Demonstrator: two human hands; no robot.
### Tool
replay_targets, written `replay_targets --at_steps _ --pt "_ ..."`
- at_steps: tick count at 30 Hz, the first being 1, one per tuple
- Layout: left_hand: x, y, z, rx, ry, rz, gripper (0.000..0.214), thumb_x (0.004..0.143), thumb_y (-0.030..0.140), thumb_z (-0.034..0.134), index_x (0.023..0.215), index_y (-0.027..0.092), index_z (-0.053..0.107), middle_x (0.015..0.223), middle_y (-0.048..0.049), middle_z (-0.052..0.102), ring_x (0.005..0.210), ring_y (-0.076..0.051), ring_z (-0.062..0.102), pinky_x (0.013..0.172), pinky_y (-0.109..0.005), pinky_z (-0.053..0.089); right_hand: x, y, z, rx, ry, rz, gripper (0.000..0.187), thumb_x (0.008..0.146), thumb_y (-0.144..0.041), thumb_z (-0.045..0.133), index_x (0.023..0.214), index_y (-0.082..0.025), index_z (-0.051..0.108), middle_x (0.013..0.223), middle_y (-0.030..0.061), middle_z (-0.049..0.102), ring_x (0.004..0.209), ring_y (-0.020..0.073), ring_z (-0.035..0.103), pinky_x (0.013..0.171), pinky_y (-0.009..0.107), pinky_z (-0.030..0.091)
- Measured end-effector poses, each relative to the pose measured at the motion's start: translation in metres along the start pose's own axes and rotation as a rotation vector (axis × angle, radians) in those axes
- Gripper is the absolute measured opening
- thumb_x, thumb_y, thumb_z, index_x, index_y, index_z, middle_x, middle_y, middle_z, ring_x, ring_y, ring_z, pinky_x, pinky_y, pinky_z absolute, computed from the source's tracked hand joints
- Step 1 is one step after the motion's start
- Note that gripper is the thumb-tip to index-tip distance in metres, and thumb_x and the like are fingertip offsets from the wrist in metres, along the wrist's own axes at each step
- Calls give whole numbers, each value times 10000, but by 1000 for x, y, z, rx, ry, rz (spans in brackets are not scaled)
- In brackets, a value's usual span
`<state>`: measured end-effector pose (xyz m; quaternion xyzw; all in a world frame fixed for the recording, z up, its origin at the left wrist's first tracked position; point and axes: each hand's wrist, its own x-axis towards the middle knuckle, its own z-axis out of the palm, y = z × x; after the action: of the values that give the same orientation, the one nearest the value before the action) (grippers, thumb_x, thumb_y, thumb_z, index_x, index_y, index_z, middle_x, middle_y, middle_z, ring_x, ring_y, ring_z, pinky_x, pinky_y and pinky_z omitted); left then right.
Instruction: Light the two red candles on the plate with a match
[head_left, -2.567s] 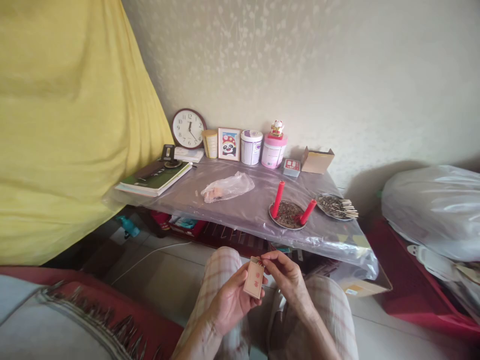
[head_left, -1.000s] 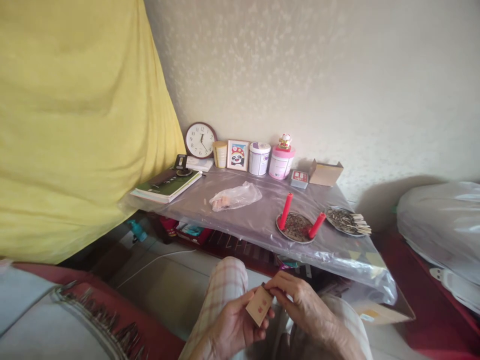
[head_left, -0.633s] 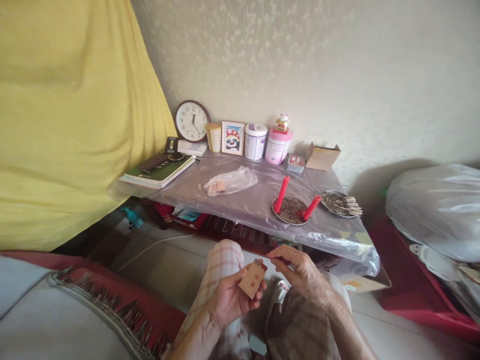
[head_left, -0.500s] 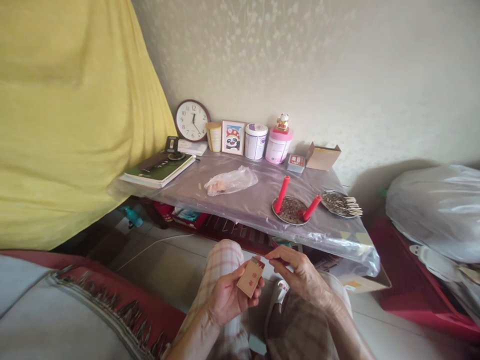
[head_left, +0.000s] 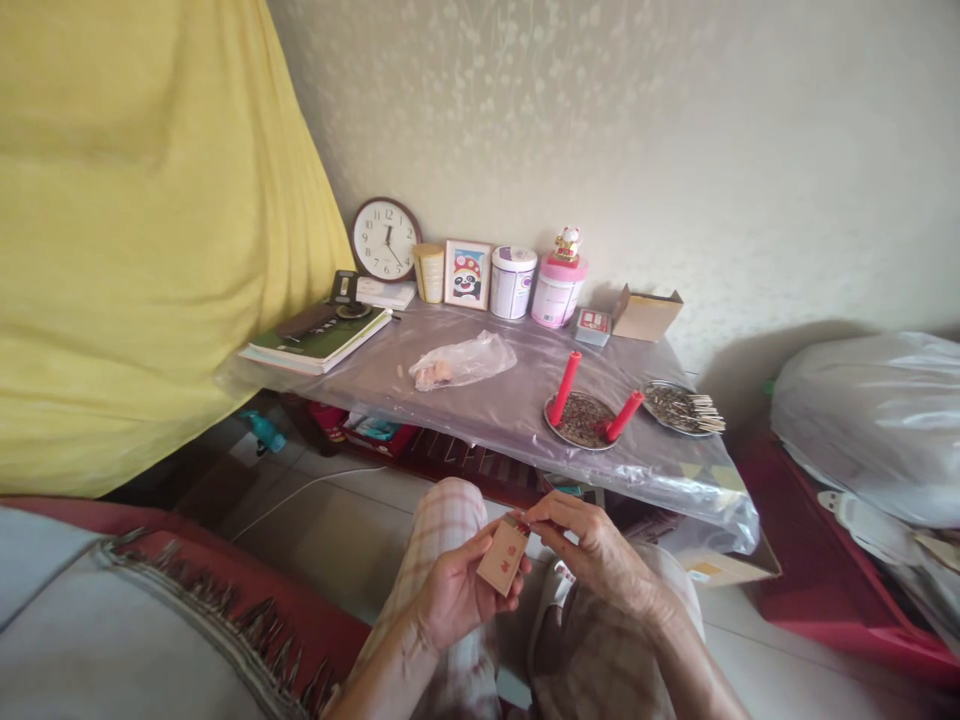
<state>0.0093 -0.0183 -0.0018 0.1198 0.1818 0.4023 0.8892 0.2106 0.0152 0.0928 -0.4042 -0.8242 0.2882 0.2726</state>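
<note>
My left hand (head_left: pixel 454 597) is wrapped round a small tan matchbox (head_left: pixel 502 557) with red print, held upright over my lap. My right hand (head_left: pixel 592 553) has its fingertips pinched together at the box's open top end; what they pinch is too small to make out. Beyond my knees, on the plastic-covered low table (head_left: pixel 480 410), two red candles (head_left: pixel 564 388) lean in a round metal dish (head_left: pixel 579 423). A second dish (head_left: pixel 679 407) at the right holds a heap of small sticks.
Along the wall stand a clock (head_left: pixel 386 238), a framed panda picture (head_left: pixel 466 274), two tins (head_left: pixel 513 282), a small red box (head_left: pixel 593 326) and a cardboard box (head_left: pixel 646 314). Books (head_left: pixel 315 340) and a plastic bag (head_left: pixel 459 362) lie on the table. Yellow cloth hangs left; a large white bag (head_left: pixel 870 425) sits right.
My right fingers drew a little away from the matchbox top half a second ago and are back against it now. The left hand keeps the box in about the same place.
</note>
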Motion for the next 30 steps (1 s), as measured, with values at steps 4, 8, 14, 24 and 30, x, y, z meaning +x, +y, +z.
replay_targets --at_steps 4,8,14,24,30 --pt "1 0 -2 0 -11 -8 352 912 347 708 1231 206 662 890 -83 803 700 -195 732 634 -268 516 2 3 2 -120 -53 -56 314 1083 -278 457 1039 -206 759 993 88 751 851 188 738 776 301 603" --pt "3 -1 -8 0 -23 -18 333 927 344 686 1227 198 669 885 -89 803 710 -204 745 625 -267 513 3 5 2 -213 -110 -119 297 1073 -207 454 1085 -183 750 1007 100 743 869 206 732 788 321 608" --pt "3 -4 -10 -24 -9 -77 346 859 399 776 1097 152 734 869 -113 802 681 -191 727 580 -254 505 8 0 -4 -328 -284 -59 213 1004 -109 566 1016 -189 763 952 66 754 853 209 738 770 302 593" --pt "1 -6 -5 -90 73 -123 397 747 416 868 966 98 773 818 -106 771 640 -150 654 558 -231 500 10 -12 -2 -264 -297 13 279 987 -90 524 899 -251 735 881 78 757 761 235 728 706 334 580" --pt "0 -8 -3 -83 114 -138 357 752 400 861 931 97 795 790 -119 771 618 -152 632 539 -235 480 8 -10 -2 -276 -307 30 303 991 -98 501 928 -269 743 912 88 756 803 255 734 734 371 586"
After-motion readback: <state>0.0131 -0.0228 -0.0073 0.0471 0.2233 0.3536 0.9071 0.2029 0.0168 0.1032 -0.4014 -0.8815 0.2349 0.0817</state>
